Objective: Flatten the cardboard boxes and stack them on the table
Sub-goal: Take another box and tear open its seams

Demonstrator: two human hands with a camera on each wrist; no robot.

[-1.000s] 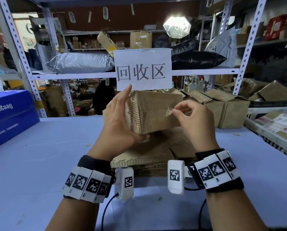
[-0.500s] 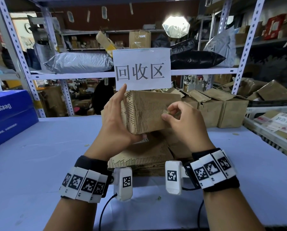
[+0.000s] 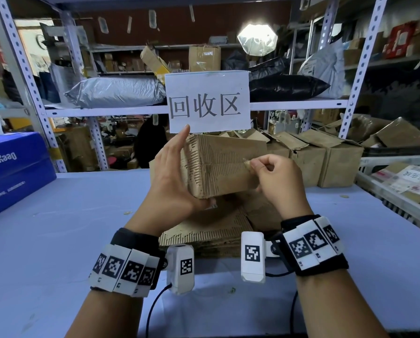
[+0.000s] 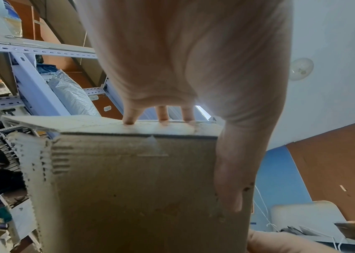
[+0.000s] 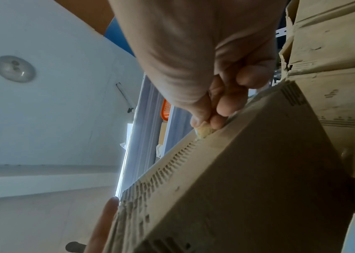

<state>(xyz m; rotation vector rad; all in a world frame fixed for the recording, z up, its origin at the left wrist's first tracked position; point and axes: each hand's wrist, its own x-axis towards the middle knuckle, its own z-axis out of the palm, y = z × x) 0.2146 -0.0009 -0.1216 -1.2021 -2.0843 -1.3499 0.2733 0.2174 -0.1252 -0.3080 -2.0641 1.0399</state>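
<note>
Head view: box [image 3: 218, 164] held up over the near middle of the table [image 3: 57, 228], above a pile of flats [image 3: 204, 230].
Left hand [image 3: 172, 181]: on the box's left end, fingers straight up its far side, thumb under the bottom edge; a spread, clamping hold.
Right hand [image 3: 275, 181]: at the box's right end, thumb and forefinger pinching a tape scrap [image 3: 247, 164] on the centre seam.
Key relation: the seam runs left to right along the box's long axis, so the tape lies leftward from the pinch, toward the left hand. My guess is the peel wants to travel that way, with the left hand bracing.
Left wrist view: fingers [image 4: 130, 118] press on the box's [image 4: 133, 188] top edge; thumb down its right side.
Right wrist view: fingertips [image 5: 217, 121] pressed together on the tape scrap [image 5: 203, 131] at the box's [image 5: 248, 188] upper edge.
Spare boxes [image 3: 326, 159]: far right on the table, not yet flattened.
</note>
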